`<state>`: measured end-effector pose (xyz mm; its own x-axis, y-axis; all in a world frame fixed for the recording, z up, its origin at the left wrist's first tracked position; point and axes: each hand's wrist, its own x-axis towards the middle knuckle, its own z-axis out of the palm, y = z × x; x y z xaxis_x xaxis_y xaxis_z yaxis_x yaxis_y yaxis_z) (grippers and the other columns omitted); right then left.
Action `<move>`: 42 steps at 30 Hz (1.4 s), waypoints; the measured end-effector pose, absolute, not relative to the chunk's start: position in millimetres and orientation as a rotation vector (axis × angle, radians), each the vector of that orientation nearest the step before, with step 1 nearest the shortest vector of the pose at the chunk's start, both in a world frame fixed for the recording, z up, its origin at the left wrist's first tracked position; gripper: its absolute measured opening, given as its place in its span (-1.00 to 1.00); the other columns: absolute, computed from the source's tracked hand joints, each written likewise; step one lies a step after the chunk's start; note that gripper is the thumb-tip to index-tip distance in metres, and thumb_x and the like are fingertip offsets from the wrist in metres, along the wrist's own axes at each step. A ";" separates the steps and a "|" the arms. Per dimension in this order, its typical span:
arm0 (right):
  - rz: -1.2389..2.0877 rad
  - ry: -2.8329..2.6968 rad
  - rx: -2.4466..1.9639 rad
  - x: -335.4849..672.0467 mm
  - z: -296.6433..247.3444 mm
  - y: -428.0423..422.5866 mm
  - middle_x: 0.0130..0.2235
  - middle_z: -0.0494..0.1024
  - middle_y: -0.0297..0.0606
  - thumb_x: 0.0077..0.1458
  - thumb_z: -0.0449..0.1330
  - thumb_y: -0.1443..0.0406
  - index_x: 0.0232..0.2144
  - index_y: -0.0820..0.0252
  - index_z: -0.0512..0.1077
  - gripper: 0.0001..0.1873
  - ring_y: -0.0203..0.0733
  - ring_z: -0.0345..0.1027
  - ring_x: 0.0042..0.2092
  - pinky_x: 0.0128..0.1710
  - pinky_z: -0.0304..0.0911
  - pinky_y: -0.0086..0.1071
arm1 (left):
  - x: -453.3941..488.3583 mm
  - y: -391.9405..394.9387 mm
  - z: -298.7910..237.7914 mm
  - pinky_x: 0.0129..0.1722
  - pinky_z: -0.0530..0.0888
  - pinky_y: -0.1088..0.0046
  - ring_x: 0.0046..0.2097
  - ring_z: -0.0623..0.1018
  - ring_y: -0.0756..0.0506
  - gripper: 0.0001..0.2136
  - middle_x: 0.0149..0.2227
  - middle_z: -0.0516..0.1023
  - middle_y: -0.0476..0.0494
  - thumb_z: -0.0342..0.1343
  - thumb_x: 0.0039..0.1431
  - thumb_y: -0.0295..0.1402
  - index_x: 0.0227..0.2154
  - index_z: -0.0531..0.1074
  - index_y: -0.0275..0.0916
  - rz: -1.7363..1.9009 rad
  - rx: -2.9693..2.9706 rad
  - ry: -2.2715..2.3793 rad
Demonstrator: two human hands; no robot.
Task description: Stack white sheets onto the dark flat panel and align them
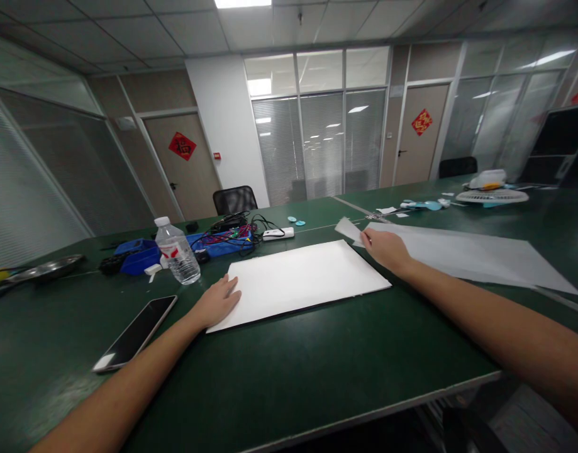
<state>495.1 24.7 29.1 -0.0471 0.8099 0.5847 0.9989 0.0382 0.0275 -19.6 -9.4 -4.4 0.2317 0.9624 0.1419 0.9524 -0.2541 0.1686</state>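
Note:
A stack of white paper or a white board lies flat on the green table, its dark lower edge facing me. My left hand rests on its left end, fingers spread and flat. At the right, my right hand is closed on the left end of a thin translucent white sheet. The sheet's corner sticks up past my fingers, and the remainder lies to the right behind my forearm. My right hand is just beyond the board's right edge, apart from it.
Left of the board are a phone and a water bottle. Blue trays with tangled cables stand behind. A metal pan lies far left. A fan head and scraps sit at the back right. The table's front edge is near me.

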 end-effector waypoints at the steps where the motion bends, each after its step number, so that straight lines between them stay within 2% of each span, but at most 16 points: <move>1: -0.624 -1.964 -1.752 484.4 30.8 18.7 -0.30 0.64 -0.04 0.44 -0.23 0.07 -0.14 0.19 0.55 -0.41 -0.03 0.50 -0.29 -0.28 0.20 -0.27 | -19.7 -9.3 -4.5 0.40 0.14 0.10 0.44 0.16 -0.30 -0.31 0.41 0.19 -0.40 -0.13 0.28 -0.03 0.33 0.26 -0.39 0.336 2.431 1.888; 6: -0.431 -2.474 -1.299 433.7 30.2 -9.3 -0.34 0.64 -0.16 0.42 -0.10 0.07 -0.20 0.13 0.58 -0.50 -0.12 0.47 -0.33 -0.31 0.18 -0.32 | -19.9 -9.8 -3.8 0.40 0.12 0.12 0.45 0.14 -0.28 -0.29 0.43 0.15 -0.41 -0.18 0.29 0.00 0.35 0.22 -0.40 0.292 2.428 1.897; 10: -0.173 -2.654 -0.904 412.5 26.4 -20.0 -0.13 0.65 -0.13 0.42 -0.07 0.04 -0.09 0.12 0.59 -0.51 -0.08 0.48 -0.10 -0.10 0.28 -0.26 | -20.5 -9.8 -3.8 0.40 0.13 0.09 0.45 0.14 -0.29 -0.30 0.42 0.16 -0.41 -0.17 0.29 0.00 0.34 0.24 -0.39 0.316 2.433 1.873; 12: -0.099 -2.618 -0.853 414.9 26.9 -16.8 -0.04 0.64 -0.12 0.43 -0.08 0.04 -0.03 0.12 0.58 -0.49 -0.07 0.47 -0.03 0.00 0.29 -0.22 | -20.7 -9.2 -4.6 0.40 0.12 0.09 0.45 0.14 -0.30 -0.30 0.42 0.17 -0.41 -0.16 0.28 0.01 0.33 0.24 -0.39 0.325 2.431 1.875; 16: -0.237 -2.419 -1.192 445.5 28.3 4.3 -0.01 0.63 -0.08 0.42 -0.11 0.06 -0.03 0.18 0.59 -0.46 0.01 0.46 0.01 0.06 0.27 -0.15 | -20.6 -7.3 -6.9 0.42 0.08 0.12 0.46 0.11 -0.29 -0.25 0.44 0.12 -0.45 -0.21 0.29 0.03 0.35 0.18 -0.46 0.289 2.423 1.898; 21: -0.275 -2.295 -1.684 487.1 22.1 26.1 -0.07 0.66 -0.04 0.35 -0.07 0.05 -0.12 0.21 0.64 -0.45 0.07 0.49 -0.06 -0.07 0.31 -0.18 | -20.2 -6.5 -8.0 0.42 0.08 0.12 0.46 0.13 -0.30 -0.24 0.43 0.12 -0.48 -0.22 0.28 0.02 0.35 0.17 -0.49 0.271 2.422 1.921; 27: 0.035 -2.335 -1.496 464.2 20.3 16.0 -0.02 0.65 -0.08 0.34 -0.03 -0.01 -0.08 0.20 0.64 -0.44 0.03 0.50 -0.02 0.00 0.31 -0.20 | -19.6 -10.0 -4.7 0.40 0.14 0.12 0.43 0.18 -0.32 -0.26 0.41 0.19 -0.46 -0.20 0.29 0.05 0.31 0.25 -0.45 0.331 2.426 1.906; 32: 0.343 -2.367 -1.227 439.2 20.8 6.5 0.15 0.56 -0.14 0.34 -0.02 -0.07 0.08 0.14 0.57 -0.41 0.00 0.42 0.14 0.18 0.25 -0.17 | -16.4 -13.2 -2.7 0.41 0.13 0.13 0.43 0.19 -0.30 -0.24 0.41 0.20 -0.45 -0.20 0.30 0.11 0.32 0.25 -0.43 0.367 2.394 1.904; 35: 0.191 -2.327 -1.260 448.0 20.5 11.0 0.11 0.58 -0.12 0.35 -0.02 -0.03 0.06 0.16 0.57 -0.44 0.01 0.44 0.11 0.16 0.26 -0.16 | -15.1 -13.6 -1.9 0.40 0.12 0.11 0.44 0.18 -0.31 -0.21 0.42 0.17 -0.47 -0.22 0.30 0.13 0.32 0.24 -0.44 0.356 2.384 1.905; 39: -0.123 -2.272 -1.523 471.1 21.0 21.2 -0.03 0.65 -0.08 0.37 -0.06 0.02 -0.07 0.18 0.63 -0.45 0.05 0.50 -0.03 0.00 0.32 -0.16 | -15.9 -12.5 -2.2 0.39 0.15 0.11 0.43 0.20 -0.31 -0.23 0.40 0.22 -0.43 -0.20 0.30 0.16 0.30 0.28 -0.39 0.384 2.384 1.899; 42: -0.146 -2.310 -1.585 478.3 20.6 24.2 -0.09 0.67 -0.07 0.35 -0.05 0.02 -0.12 0.20 0.65 -0.44 0.06 0.52 -0.08 -0.07 0.32 -0.18 | -17.0 -11.8 -3.2 0.39 0.16 0.10 0.43 0.21 -0.31 -0.24 0.39 0.25 -0.42 -0.21 0.30 0.16 0.29 0.29 -0.39 0.403 2.388 1.883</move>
